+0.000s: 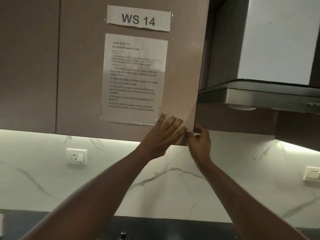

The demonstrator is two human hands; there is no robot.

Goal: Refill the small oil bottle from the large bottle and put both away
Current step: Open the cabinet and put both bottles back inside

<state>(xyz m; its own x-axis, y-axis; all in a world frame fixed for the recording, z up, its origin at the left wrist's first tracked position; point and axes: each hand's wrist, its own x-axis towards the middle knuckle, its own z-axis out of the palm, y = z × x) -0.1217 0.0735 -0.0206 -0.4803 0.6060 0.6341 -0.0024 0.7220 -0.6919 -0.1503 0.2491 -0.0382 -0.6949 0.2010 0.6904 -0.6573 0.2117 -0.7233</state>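
The left hand (pixel 163 135) is pressing flat against the lower right corner of the upper cabinet door (pixel 83 75), its fingers spread open and holding nothing. The right hand (pixel 200 142) is gripping the bottom corner edge of that door with curled fingers, just below the taped instruction sheet (pixel 133 78). Neither oil bottle is showing in this view.
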